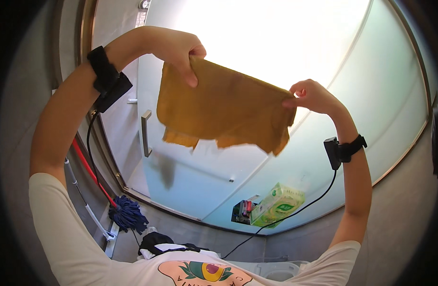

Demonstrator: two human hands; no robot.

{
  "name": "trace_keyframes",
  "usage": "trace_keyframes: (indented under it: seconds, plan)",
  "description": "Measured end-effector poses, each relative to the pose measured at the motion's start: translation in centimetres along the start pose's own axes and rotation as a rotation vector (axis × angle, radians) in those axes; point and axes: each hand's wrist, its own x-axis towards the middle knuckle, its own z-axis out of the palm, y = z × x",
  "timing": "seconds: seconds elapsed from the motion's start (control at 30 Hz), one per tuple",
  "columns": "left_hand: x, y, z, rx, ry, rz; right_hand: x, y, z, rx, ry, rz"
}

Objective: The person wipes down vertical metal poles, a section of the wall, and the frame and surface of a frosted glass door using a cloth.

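Note:
A mustard-brown cloth (223, 105) hangs folded between my two raised hands, its lower edge ragged and uneven. My left hand (173, 50) pinches the upper left corner, with the thumb on the near side. At the upper right corner my right hand (312, 95) grips the cloth between thumb and fingers, a little lower than the left. Behind the cloth stands a frosted glass door (190, 186), brightly lit at the top. Whether the cloth touches the glass, I cannot tell.
A metal door handle (146, 133) is left of the cloth. A blue mop head (127, 214) on a red pole and a white-handled tool (97, 221) stand at the lower left. A green tissue pack (278, 205) sits beside a small dark box (240, 212). Black cables hang from both wrist straps.

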Motion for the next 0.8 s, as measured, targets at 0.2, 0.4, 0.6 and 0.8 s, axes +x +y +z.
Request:
trace_keyframes:
  seconds: [0.2,0.4,0.6,0.8]
  plan:
    - [1.0,0.6,0.5,0.196,0.282,-0.104,0.8,-1.6,0.5,0.555,0.399,0.325]
    - [2.3,1.4,-0.6,0.127,0.34,-0.188,2.8,-3.8,2.9,1.319,0.81,0.146]
    - [3.2,1.9,-2.2,-0.471,0.164,-0.176,5.5,-2.5,5.1,0.196,1.344,-0.31]
    - [10.4,1.2,-2.2,-0.352,1.093,0.029,10.1,-0.6,2.7,-0.201,1.314,-0.05]
